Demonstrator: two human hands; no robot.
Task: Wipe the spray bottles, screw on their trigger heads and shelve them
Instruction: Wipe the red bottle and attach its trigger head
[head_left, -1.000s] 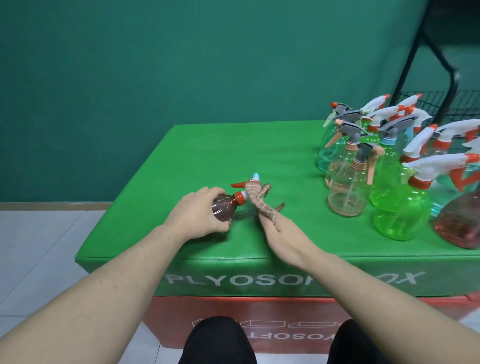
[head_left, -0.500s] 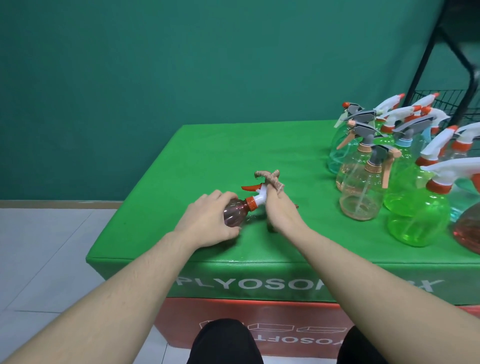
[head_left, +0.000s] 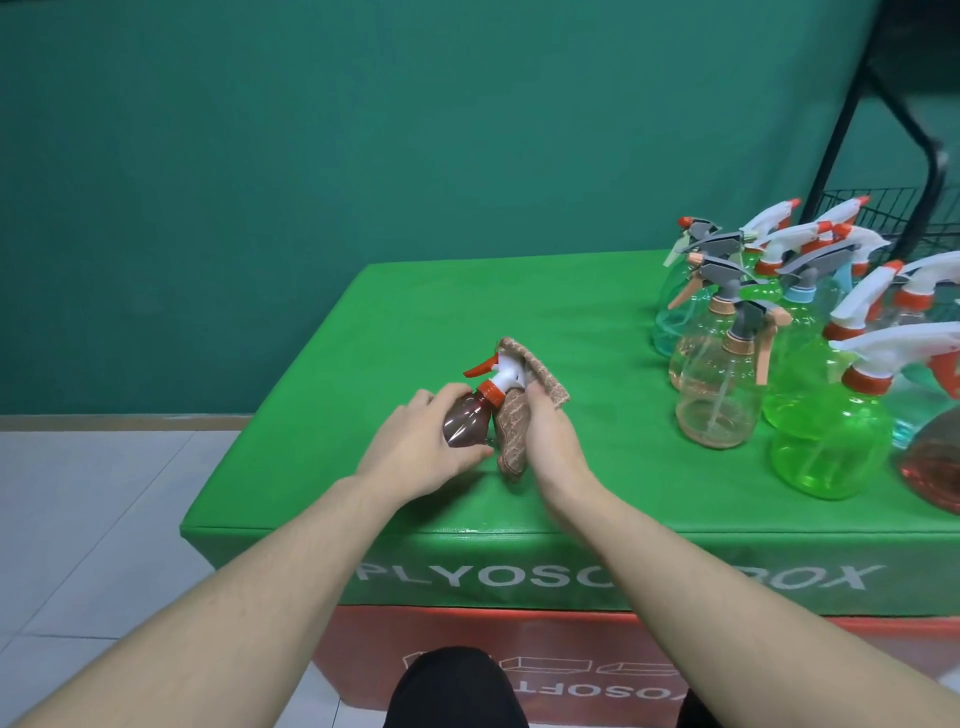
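Wiping is the step that seems to be in hand at this moment. A small brown transparent plastic spray bottle is held low over the green padded desk, near its front edge, and it is tilted so that its neck points away from the person. Its white trigger head with the orange collar and orange lever is already seated on the neck; whether it is screwed tight cannot be told.

The left hand is curled around the body of the brown bottle and grips it from the left side. The right hand holds a brown woven cloth, which is pressed against the right side of the bottle and folded up around the trigger head. The fingers of the right hand are mostly hidden behind the cloth, so the exact grip is not seen. Both forearms are stretched forward from the bottom of the view and come together at the bottle.

At the right side of the desk a group of green, clear and reddish spray bottles is standing upright, all with trigger heads fitted. Behind them a black wire shelf rack is seen, and no bottle is visible on it. It is judged that the shelving is not yet begun, and that most of the task is left.
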